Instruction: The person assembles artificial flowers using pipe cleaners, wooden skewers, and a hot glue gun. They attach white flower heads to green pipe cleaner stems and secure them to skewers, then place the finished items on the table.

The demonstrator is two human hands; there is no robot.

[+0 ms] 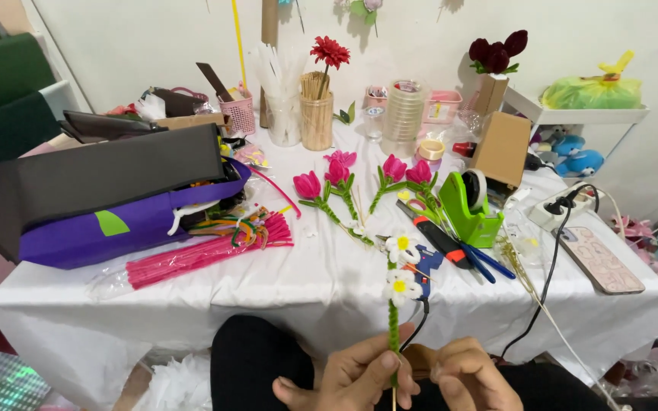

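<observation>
White pipe-cleaner daisies on a green fuzzy stem (395, 320) stand upright, blooms up, in front of the white-clothed tabletop (306, 281). Left hand (359, 377) pinches the stem's lower end; right hand (470, 377) curls half-closed beside it. Looks light, bendy, easily squashed; I'd grip the stem, not the petals.

Room bright, light even and soft, seemingly from above. White table (306, 281) cloth near glare at centre, folds faintly shaded. Soft shadows behind red flowers on wall (420, 38). Wide-angle bend at edges, shelf (595, 114) leaning. Hands at bottom edge slightly soft; table middle sharp.
</observation>
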